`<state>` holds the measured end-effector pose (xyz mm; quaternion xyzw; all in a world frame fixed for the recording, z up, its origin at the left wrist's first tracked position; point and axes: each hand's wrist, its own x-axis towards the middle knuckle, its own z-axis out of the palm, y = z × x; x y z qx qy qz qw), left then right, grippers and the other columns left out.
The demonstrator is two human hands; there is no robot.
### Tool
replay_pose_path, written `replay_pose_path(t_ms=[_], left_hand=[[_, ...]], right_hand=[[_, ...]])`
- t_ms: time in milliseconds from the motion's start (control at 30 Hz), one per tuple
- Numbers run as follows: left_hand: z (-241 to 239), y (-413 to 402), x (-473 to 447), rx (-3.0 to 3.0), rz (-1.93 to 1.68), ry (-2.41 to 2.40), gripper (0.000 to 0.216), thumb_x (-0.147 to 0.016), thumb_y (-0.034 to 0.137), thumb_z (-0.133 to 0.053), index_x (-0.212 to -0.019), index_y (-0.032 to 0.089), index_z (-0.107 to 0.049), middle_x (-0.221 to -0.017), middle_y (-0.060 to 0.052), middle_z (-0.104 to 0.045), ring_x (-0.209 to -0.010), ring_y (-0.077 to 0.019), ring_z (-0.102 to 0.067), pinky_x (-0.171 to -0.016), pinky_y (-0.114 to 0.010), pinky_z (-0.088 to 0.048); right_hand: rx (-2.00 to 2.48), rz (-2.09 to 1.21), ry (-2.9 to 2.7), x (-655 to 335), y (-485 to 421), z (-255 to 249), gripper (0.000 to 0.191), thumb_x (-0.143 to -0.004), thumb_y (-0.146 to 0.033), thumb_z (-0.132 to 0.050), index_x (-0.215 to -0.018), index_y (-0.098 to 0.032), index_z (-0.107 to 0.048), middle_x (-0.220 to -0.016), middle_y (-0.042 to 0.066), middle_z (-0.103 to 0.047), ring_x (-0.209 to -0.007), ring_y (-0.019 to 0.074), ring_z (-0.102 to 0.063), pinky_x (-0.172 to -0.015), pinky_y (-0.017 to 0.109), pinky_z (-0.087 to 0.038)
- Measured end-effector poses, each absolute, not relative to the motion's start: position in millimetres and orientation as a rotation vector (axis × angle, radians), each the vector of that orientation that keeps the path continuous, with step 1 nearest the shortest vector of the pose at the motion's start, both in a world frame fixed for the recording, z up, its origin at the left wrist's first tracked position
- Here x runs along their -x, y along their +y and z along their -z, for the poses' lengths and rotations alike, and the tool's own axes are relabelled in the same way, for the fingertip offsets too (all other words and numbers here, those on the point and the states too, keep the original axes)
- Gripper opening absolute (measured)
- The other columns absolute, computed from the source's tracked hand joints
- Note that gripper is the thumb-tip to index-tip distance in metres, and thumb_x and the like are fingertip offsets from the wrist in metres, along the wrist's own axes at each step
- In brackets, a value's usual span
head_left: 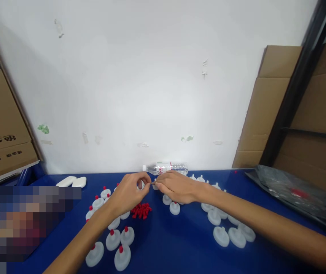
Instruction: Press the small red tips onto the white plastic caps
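My left hand (131, 192) is closed in a pinch above the blue table, thumb and forefinger curled together. My right hand (177, 186) meets it from the right, palm down, its fingertips bunched close to the left ones. Whatever sits between the fingertips is too small or hidden to name. Just below the left hand lies a pile of small red caps (141, 210). White round nozzle lids with red tips (122, 258) stand around the left forearm. White nozzle lids without red tips (221, 236) stand under and around the right arm; a few more (174, 208) are below the right hand.
A clear plastic bottle (170, 168) lies along the wall behind my hands. Two white rounded objects (79, 182) rest at the table's back left. A cardboard box (4, 114) stands left; a grey plastic bag (296, 194) lies right. Blurred blocks hide the lower left.
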<state>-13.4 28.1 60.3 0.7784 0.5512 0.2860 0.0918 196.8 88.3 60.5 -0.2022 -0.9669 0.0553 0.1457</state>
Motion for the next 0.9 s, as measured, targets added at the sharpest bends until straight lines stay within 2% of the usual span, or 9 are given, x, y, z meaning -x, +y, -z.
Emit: replay_pose_path(t_ms=[67, 133, 233, 367, 500, 600, 700, 800, 900], left_hand=[[-63, 29, 13, -2.236, -0.925, 1.618, 0.027, -0.093, 0.033, -0.05, -0.096, 0.019, -0.073, -0.074, -0.002, -0.069, -0.068, -0.0182, -0.06, -0.068, -0.03, -0.045], [-64, 27, 11, -2.183, -0.969, 1.559, 0.031, -0.094, 0.036, -0.05, -0.1, 0.019, -0.075, -0.079, -0.003, -0.073, -0.067, -0.0174, -0.061, -0.066, -0.029, -0.046], [-62, 22, 1, -2.148, -1.0, 1.438, 0.031, -0.094, 0.038, -0.053, -0.099, 0.02, -0.078, -0.089, -0.004, -0.078, -0.071, -0.0171, -0.063, -0.066, -0.027, -0.047], [-54, 12, -18, -2.094, -0.976, 1.279, 0.025, -0.092, 0.036, -0.06, -0.092, 0.022, -0.08, -0.083, -0.001, -0.078, -0.071, -0.0158, -0.062, -0.066, -0.026, -0.044], [-46, 7, -27, -2.015, -0.919, 1.129, 0.025, -0.093, 0.037, -0.06, -0.093, 0.021, -0.08, -0.083, -0.001, -0.077, -0.071, -0.015, -0.063, -0.064, -0.025, -0.044], [-46, 5, -28, -1.99, -0.934, 1.139, 0.025, -0.093, 0.037, -0.062, -0.094, 0.02, -0.08, -0.081, -0.001, -0.077, -0.072, -0.0159, -0.064, -0.066, -0.026, -0.045], [-48, 1, -29, -2.04, -0.926, 1.181, 0.022, -0.093, 0.035, -0.062, -0.096, 0.024, -0.08, -0.087, 0.0, -0.078, -0.078, -0.0169, -0.066, -0.073, -0.028, -0.047], [-50, -3, -32, -2.072, -0.919, 1.135, 0.021, -0.095, 0.034, -0.061, -0.095, 0.027, -0.081, -0.093, 0.001, -0.08, -0.084, -0.0174, -0.068, -0.079, -0.029, -0.048], [-50, -5, -36, -2.072, -0.893, 1.101, 0.022, -0.095, 0.033, -0.061, -0.093, 0.027, -0.082, -0.091, 0.001, -0.08, -0.083, -0.0179, -0.068, -0.08, -0.03, -0.05]], right_hand=[[0.635, -0.112, -2.718, -207, 78, -67, 0.045, -0.111, -0.039, -0.032, -0.098, -0.019, -0.07, -0.091, 0.007, -0.072, -0.086, 0.0235, -0.067, -0.087, 0.04, -0.049], [0.71, -0.067, -2.635, -222, 63, -72, 0.037, -0.109, -0.047, -0.043, -0.116, -0.02, -0.067, -0.104, 0.008, -0.072, -0.096, 0.0255, -0.066, -0.089, 0.041, -0.048], [0.748, -0.029, -2.609, -242, 35, -73, 0.032, -0.102, -0.052, -0.058, -0.109, -0.023, -0.068, -0.102, 0.005, -0.072, -0.091, 0.0232, -0.067, -0.083, 0.036, -0.05], [0.638, 0.018, -2.592, -255, 1, -58, 0.017, -0.107, -0.034, -0.053, -0.115, -0.025, -0.064, -0.111, 0.004, -0.071, -0.098, 0.021, -0.068, -0.091, 0.037, -0.05], [0.579, -0.003, -2.513, -257, -9, -40, 0.016, -0.105, -0.021, -0.052, -0.115, -0.022, -0.064, -0.111, 0.004, -0.072, -0.102, 0.0199, -0.068, -0.092, 0.035, -0.052], [0.574, -0.071, -2.514, -258, -5, -34, 0.018, -0.104, -0.019, -0.052, -0.113, -0.022, -0.067, -0.11, 0.003, -0.074, -0.099, 0.0193, -0.068, -0.092, 0.034, -0.052], [0.565, -0.129, -2.49, -262, -1, -33, 0.019, -0.106, -0.02, -0.05, -0.112, -0.021, -0.069, -0.112, 0.004, -0.073, -0.101, 0.0199, -0.066, -0.093, 0.035, -0.052], [0.568, -0.136, -2.446, -265, -1, -31, 0.018, -0.106, -0.022, -0.052, -0.115, -0.021, -0.068, -0.115, 0.006, -0.072, -0.105, 0.0202, -0.065, -0.094, 0.036, -0.052], [0.557, -0.134, -2.416, -266, -3, -27, 0.014, -0.106, -0.023, -0.054, -0.114, -0.022, -0.065, -0.112, 0.007, -0.072, -0.105, 0.0205, -0.065, -0.094, 0.037, -0.053]])
